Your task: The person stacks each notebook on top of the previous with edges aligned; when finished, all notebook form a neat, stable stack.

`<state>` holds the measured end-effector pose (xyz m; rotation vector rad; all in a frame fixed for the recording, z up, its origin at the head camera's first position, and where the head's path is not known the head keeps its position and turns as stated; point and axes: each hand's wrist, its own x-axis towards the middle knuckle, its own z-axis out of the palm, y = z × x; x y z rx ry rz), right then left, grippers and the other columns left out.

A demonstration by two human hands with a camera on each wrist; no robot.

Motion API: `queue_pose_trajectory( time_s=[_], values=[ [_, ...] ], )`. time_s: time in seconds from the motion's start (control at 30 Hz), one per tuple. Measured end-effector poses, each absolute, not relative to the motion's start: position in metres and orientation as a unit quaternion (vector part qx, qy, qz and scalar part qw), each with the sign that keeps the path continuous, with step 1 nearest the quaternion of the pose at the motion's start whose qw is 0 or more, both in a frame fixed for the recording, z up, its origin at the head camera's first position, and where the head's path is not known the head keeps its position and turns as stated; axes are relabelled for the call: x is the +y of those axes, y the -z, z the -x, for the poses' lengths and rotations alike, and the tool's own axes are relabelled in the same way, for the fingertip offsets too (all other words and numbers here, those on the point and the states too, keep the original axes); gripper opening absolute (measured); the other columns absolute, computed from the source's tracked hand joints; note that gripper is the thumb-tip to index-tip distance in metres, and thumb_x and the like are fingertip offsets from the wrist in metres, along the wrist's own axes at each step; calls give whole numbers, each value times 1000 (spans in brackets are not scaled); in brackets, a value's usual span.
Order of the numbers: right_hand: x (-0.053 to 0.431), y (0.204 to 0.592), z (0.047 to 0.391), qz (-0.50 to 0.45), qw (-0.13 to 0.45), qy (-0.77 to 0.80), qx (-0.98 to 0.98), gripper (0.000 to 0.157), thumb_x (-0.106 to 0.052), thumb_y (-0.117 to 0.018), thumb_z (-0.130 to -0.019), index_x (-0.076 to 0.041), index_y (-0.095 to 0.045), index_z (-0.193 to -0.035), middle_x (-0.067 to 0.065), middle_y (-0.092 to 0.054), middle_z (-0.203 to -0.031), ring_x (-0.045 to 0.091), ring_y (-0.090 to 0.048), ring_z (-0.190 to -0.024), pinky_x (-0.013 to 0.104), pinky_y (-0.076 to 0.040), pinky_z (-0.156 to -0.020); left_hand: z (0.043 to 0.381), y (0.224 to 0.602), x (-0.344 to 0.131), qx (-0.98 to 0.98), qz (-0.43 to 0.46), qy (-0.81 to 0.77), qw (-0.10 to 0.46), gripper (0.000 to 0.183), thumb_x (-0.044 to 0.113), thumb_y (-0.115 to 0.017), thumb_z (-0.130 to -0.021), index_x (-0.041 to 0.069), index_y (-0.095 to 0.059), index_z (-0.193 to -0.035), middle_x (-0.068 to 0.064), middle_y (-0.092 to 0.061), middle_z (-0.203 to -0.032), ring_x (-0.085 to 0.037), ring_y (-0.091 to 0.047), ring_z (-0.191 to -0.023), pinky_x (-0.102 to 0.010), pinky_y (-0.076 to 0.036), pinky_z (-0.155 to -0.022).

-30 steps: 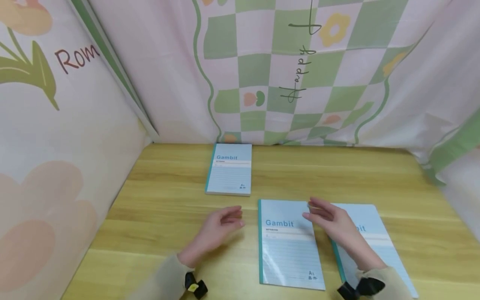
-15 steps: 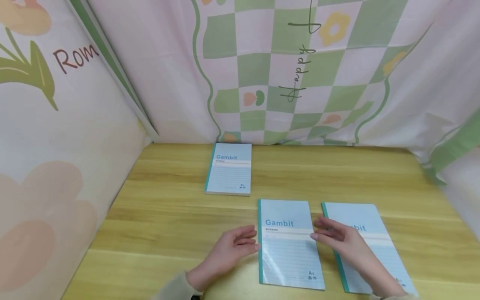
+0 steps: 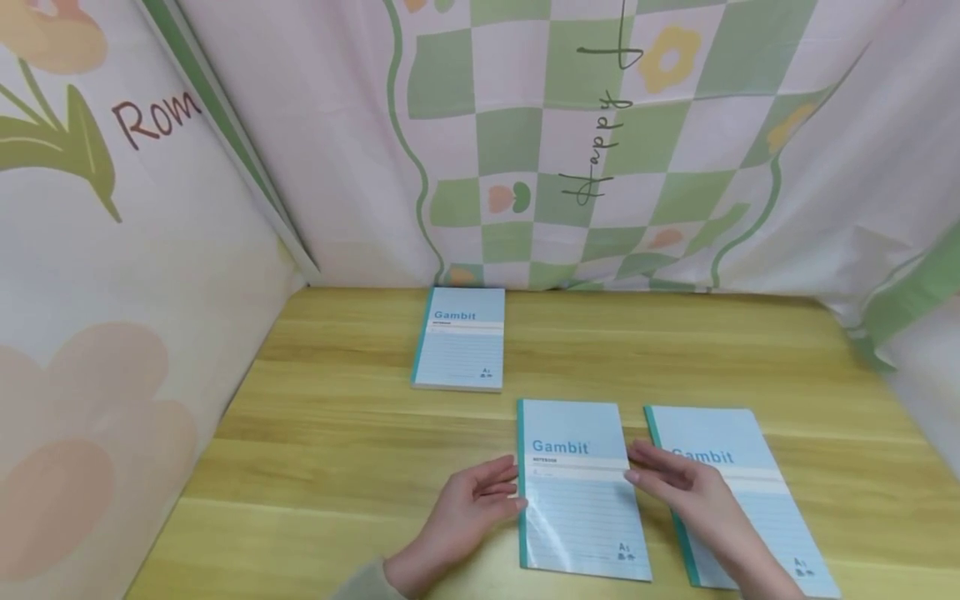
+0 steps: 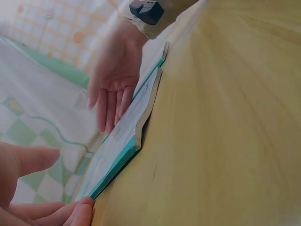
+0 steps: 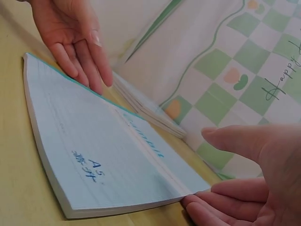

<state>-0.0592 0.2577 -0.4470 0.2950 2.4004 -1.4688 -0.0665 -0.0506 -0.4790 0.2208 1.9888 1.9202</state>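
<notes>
A light blue Gambit notebook (image 3: 581,508) with a teal spine lies flat on the table between both hands. My left hand (image 3: 467,518) is at its spine side, fingertips by the edge; the left wrist view shows the thumb raised above the cover. On the opposite edge, my right hand (image 3: 693,496) has its fingertips at the notebook's side, thumb also lifted in the right wrist view. Beneath the right hand and forearm lies a second notebook (image 3: 780,500), partly covered by them. Neither hand curls round anything.
A smaller-looking, thicker notebook or stack (image 3: 461,354) lies at the back of the wooden table (image 3: 337,417), near the patterned curtain (image 3: 562,150). A printed cloth wall (image 3: 150,292) stands along the left side.
My left hand has moved right and nearer to me, up to the middle notebook's spine. My right hand has come down from the notebook's upper corner to its right edge. The notebooks look unmoved.
</notes>
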Motion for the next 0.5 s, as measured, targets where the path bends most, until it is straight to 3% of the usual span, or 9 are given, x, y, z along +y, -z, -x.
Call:
queue_pose_trajectory(
  time_s=[0.2, 0.5],
  values=[
    [255, 452, 59, -123, 153, 521, 831, 81, -57, -71, -90, -9, -48, -152, 6, -51, -150, 28, -50, -135, 41, -45, -107, 62, 478, -47, 692, -53, -702, 159, 61, 6, -78, -89, -11, -51, -141, -22, -63, -131, -33, -64, -116, -29, -54, -95],
    [257, 455, 60, -136, 155, 521, 828, 85, -60, -70, -89, -9, -46, -152, 6, -50, -151, 29, -46, -138, 42, -44, -108, 60, 479, -43, 661, -21, -736, 146, 69, 5, -79, -87, -9, -45, -146, -20, -64, -129, -32, -63, -119, -28, -53, -96]
  ],
)
